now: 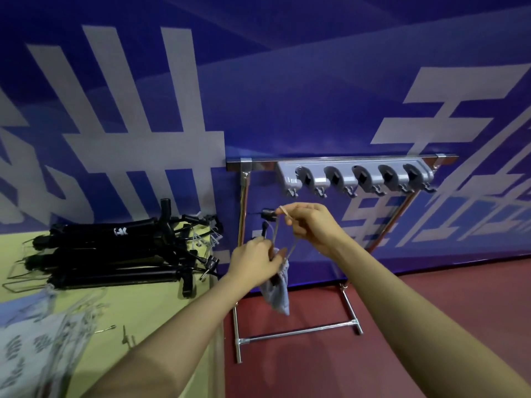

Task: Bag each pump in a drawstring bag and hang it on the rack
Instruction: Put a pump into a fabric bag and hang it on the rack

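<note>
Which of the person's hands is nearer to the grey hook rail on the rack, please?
Right. The right hand pinches the drawstring loop just below the grey hook rail; the left hand is lower, gripping the neck of the drawstring bag.

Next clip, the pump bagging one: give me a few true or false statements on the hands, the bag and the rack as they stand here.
1. The left hand grips the neck of the drawstring bag. True.
2. The right hand hangs idle. False: it pinches the drawstring, pulled upward.
3. A bagged pump hangs on the rack. False: none of its hooks carries anything.
4. Unbagged black pumps lie piled on the table. True.
</note>
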Available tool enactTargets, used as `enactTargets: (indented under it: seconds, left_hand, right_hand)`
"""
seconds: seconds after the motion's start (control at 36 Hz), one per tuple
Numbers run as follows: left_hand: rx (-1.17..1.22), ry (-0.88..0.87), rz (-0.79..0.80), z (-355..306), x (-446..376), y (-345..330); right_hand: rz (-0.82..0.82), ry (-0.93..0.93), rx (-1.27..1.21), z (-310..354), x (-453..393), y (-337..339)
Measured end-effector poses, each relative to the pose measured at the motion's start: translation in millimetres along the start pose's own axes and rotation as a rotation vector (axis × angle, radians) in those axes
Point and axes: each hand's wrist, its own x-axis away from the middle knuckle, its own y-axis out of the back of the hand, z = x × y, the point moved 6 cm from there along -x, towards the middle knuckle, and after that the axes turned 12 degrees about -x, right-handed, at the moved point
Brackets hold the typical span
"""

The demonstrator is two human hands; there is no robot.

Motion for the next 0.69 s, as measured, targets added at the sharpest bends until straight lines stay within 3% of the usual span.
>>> enactTargets:
  seconds: [0.22, 0.36, 0.69]
  left_hand:
    - [0.3, 0.045, -0.035, -15, -45, 9]
    - [0.507, 0.228, -0.07, -17, -72, 14]
    - [0.634, 0.42, -0.24, -23, -111, 17]
  right_hand:
    - [0.048, -0.028, 0.271, -2, -16, 16]
    - [-0.036, 0.109, 0.364, 9, -37, 42]
    - [-0.081, 0.366, 0.555, 26, -73, 55]
